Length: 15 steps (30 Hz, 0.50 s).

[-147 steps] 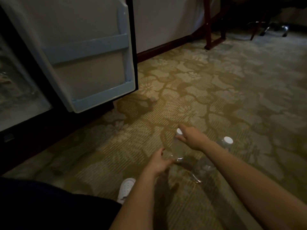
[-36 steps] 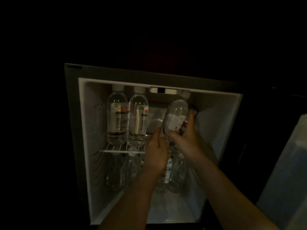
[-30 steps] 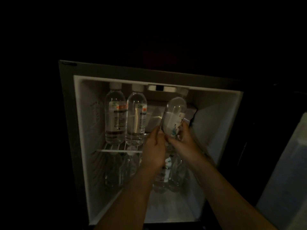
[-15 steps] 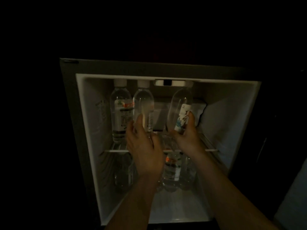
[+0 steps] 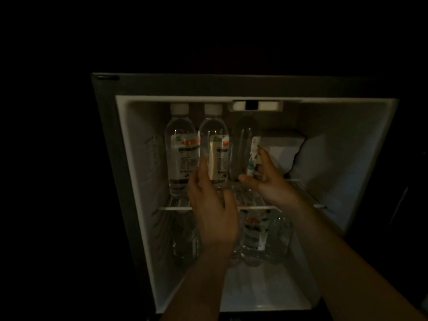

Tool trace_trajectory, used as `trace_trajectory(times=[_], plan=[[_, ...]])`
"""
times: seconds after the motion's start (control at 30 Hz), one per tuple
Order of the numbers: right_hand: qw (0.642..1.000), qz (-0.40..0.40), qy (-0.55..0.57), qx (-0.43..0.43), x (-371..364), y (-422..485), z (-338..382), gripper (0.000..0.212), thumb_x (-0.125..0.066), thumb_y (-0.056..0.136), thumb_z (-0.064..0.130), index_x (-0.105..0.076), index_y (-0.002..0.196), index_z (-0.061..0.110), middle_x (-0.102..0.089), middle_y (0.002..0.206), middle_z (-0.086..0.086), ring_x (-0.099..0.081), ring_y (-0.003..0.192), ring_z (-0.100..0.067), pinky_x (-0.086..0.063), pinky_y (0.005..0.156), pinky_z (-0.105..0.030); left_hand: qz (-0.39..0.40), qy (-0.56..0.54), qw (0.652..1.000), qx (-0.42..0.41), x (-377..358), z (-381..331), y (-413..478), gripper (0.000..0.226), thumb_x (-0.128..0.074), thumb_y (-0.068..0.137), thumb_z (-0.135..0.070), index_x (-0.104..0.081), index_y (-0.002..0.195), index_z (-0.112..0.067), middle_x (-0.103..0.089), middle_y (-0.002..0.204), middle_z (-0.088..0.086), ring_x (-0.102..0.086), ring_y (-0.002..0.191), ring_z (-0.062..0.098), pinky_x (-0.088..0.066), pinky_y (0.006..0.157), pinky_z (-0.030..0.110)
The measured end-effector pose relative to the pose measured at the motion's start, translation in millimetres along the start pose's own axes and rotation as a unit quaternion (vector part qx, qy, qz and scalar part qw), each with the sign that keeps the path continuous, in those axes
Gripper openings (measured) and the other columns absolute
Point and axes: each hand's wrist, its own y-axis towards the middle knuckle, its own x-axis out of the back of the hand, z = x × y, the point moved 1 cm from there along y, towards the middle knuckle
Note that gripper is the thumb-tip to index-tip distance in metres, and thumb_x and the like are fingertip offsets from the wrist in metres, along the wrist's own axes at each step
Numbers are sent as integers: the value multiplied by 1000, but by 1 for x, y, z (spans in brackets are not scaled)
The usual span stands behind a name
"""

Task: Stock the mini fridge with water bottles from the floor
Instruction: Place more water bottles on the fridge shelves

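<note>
In the fridge, on the top shelf, bottles stand in a row. The fridge is open and the room around it is very dark.

The first bottle is on the left, near the left wall. It stands up straight and has a white cap. The second bottle stands just beside it, on its right, with a white cap too.

My left hand is in front of this one, down low. My thumb sticks up over its label. My other fingers are loose and a bit bent, and they point at the bottom of the bottle. I cannot tell if they touch it.

The third bottle is just right of the second. It is the one I hold. My right hand grips it low down. My thumb lies across the front and my fingers wrap the right side, over the label. The bottle is almost straight up. Its top is hidden by the lamp on the roof of the fridge. I cannot tell if its bottom sits on the shelf.

To the right, at the back, is a white box.

Under the shelf, more bottles stand on the fridge floor, partly behind my arms.
</note>
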Motion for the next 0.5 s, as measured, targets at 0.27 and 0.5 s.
trace_trajectory(times=[0.27,0.5], plan=[[999,45,-7,7,0,1,10,78,-57,88,-1,-14,149,21,-44,142,-2,-50,122,-12,-49,95,-22,14,-11,1000,2,3,-1,1,67,-46,89,-12,-18,145,-38,-22,148,-6,-25,138,12,-24,112,31],[998,65,-14,4,15,5,6,74,-62,85,1,-26,146,22,-50,139,0,-47,129,-13,-46,101,-30,37,-28,999,12,7,-3,3,68,-45,91,-12,-17,145,-40,-20,148,-7,-27,134,8,-25,107,25]])
